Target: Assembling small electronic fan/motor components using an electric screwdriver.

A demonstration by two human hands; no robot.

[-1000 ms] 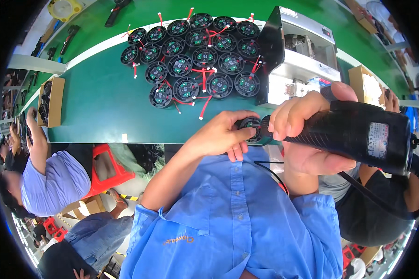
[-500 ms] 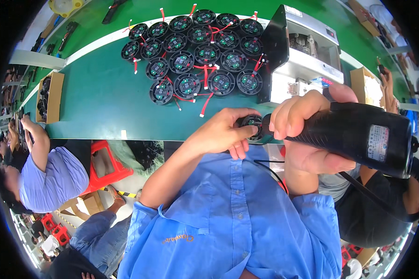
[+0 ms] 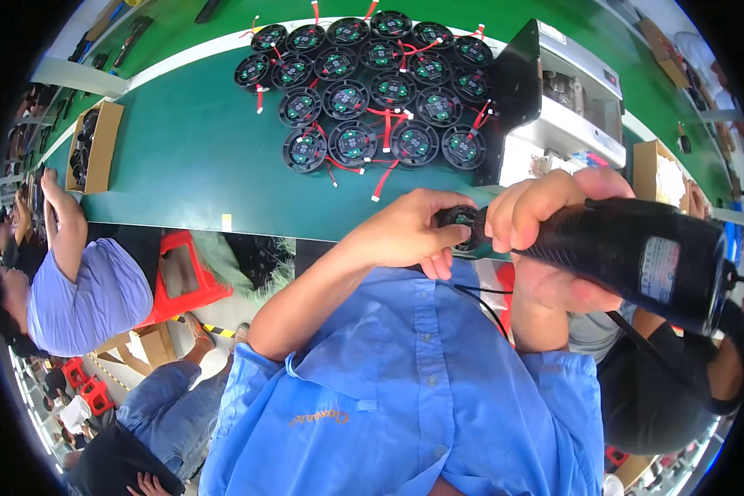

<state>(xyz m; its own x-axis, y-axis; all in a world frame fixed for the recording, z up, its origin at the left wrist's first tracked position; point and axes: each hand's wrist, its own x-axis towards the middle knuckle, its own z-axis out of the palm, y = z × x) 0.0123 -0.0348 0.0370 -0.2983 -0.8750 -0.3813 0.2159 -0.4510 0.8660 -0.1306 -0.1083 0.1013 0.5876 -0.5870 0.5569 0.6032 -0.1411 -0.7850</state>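
My left hand (image 3: 409,233) is closed on a round black housing with a green circuit board (image 3: 461,221), holding its rim between thumb and fingers at the table's near edge. In my right hand (image 3: 541,236) is a thick black electric screwdriver (image 3: 628,252), gripped round its ribbed front end and lying nearly level. Its tip points left at the housing; my fingers hide the exact contact. A black cord hangs from its rear end. Beyond my hands, several like round black housings (image 3: 345,100) lie in rows, with red wires and white plugs.
A silver and black machine (image 3: 566,124) stands right of the rows on the green table (image 3: 182,178). Cardboard boxes stand at the left (image 3: 103,153) and right (image 3: 646,169). At the left sits a co-worker (image 3: 95,289), near a red stool (image 3: 182,281).
The view has shifted, so the table and rows appear farther right and the near edge higher. Both hands keep hold of the housing and screwdriver; the screwdriver's rear end sits slightly lower.
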